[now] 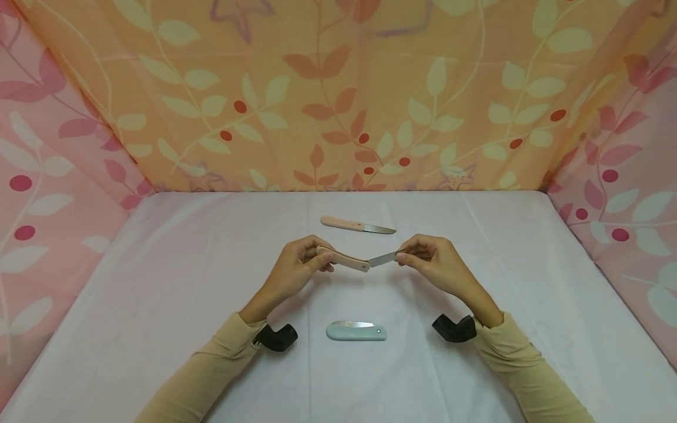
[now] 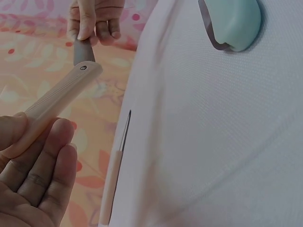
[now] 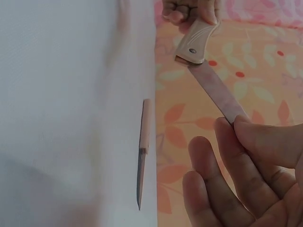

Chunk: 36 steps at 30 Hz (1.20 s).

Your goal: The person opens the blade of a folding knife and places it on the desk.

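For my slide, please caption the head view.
Left hand holds folding knife handle; right hand pinches its blade.

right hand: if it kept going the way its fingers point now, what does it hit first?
The right hand points toward the left hand, pinching the blade of the folding knife. Going straight on, it would likely meet that knife's peach handle at the pivot first, then the left hand gripping it. Depth is unclear.

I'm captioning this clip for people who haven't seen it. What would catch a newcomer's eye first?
The peach folding knife held up over the middle of the white table: the left hand grips its handle and the right hand pinches the blade tip, the blade almost fully open. Behind it lies an open peach knife, and nearer the person a folded pale-blue knife. Loud leaf-print cloth walls the scene.
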Tool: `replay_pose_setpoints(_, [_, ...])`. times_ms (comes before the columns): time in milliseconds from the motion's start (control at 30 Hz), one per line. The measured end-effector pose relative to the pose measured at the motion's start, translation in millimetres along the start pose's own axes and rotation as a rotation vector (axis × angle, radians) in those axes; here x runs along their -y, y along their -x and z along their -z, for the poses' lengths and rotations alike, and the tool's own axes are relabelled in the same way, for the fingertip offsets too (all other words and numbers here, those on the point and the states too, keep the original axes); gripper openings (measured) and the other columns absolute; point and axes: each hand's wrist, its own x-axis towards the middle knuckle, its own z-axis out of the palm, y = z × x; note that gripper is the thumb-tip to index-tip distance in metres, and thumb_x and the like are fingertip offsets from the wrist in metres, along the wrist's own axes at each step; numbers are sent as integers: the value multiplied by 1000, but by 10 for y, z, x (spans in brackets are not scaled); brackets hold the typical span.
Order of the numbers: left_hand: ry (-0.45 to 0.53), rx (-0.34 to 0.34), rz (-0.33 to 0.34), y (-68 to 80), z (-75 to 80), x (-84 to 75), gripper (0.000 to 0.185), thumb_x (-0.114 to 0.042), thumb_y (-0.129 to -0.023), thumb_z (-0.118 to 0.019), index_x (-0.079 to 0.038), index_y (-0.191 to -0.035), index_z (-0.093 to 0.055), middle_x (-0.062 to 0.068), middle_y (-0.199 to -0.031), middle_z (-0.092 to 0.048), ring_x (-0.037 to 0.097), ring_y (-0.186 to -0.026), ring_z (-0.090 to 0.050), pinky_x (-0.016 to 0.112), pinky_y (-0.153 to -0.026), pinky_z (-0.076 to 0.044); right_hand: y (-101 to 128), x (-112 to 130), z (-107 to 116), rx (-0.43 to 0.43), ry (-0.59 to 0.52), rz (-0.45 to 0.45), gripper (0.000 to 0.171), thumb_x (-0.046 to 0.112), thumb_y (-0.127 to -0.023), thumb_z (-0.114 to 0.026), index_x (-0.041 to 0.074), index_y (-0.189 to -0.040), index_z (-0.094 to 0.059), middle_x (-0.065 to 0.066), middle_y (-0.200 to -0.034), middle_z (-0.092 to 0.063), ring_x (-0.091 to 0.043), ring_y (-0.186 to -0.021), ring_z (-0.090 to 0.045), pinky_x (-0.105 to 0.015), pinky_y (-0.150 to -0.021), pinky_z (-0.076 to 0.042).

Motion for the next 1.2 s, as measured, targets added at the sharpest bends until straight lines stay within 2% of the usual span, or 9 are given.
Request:
replay_pose_setpoints(200, [52, -38, -2, -4, 8, -1, 14, -6, -96, -62, 4, -106, -65, 32, -96, -70, 13, -75, -71, 25, -76, -57, -11, -26, 9, 18, -14, -17, 13, 17, -91, -72, 5, -97, -72, -20, -93, -74, -35, -87, -72, -35, -78, -57])
replay_pose_setpoints(333, [50, -61, -30, -6, 8, 1, 14, -4, -96, -62, 5, -107, -65, 28, -93, -72, 11, -74, -70, 25, -75, -57, -15, -46, 14, 40, -9, -25, 13, 16, -91, -72, 5, -97, -73, -20, -93, -74, -33, -85, -72, -38, -78, -58])
replay_pose_setpoints(433, [62, -80, -50, -3, 7, -4, 14, -4, -96, -62, 6, -107, -65, 25, -92, -73, 9, -73, -70, 25, -74, -57, -12, -61, 16, 61, 5, -34, 13, 16, -91, -72, 5, -97, -73, -18, -93, -74, -30, -85, -71, -35, -77, -57])
replay_pose_setpoints(633, [122, -110, -55, -2, -3, -24, 15, -2, -96, -61, 7, -107, -64, 29, -94, -71, 9, -72, -70, 25, -73, -58, -6, -91, -7, 116, 31, -34, 14, 17, -91, -72, 3, -96, -73, -15, -91, -75, -26, -83, -70, -25, -74, -53])
replay_pose_setpoints(733, [130, -120, -59, 0, -6, -26, 15, -2, -96, -61, 8, -107, -64, 30, -94, -71, 9, -72, -70, 25, -72, -57, -5, -104, -29, 138, 52, -29, 15, 17, -91, -72, 3, -96, -74, -13, -90, -75, -23, -83, -69, -24, -74, -51])
replay_pose_setpoints(1000, [112, -84, -32, 2, 17, -26, 16, -5, -97, -61, 6, -109, -64, 27, -97, -72, 10, -73, -71, 27, -75, -58, -8, -119, -42, 115, 149, -18, 17, 21, -91, -72, 6, -97, -75, -9, -87, -74, -20, -80, -65, -25, -70, -49])
replay_pose_setpoints(1200, [62, -45, 7, -18, 55, -3, 20, -13, -98, -62, 1, -112, -65, 23, -98, -73, 14, -77, -72, 27, -76, -58, -8, -127, -33, 89, 175, -15, 16, 21, -90, -73, 8, -99, -76, -8, -89, -74, -20, -77, -65, -24, -68, -48])
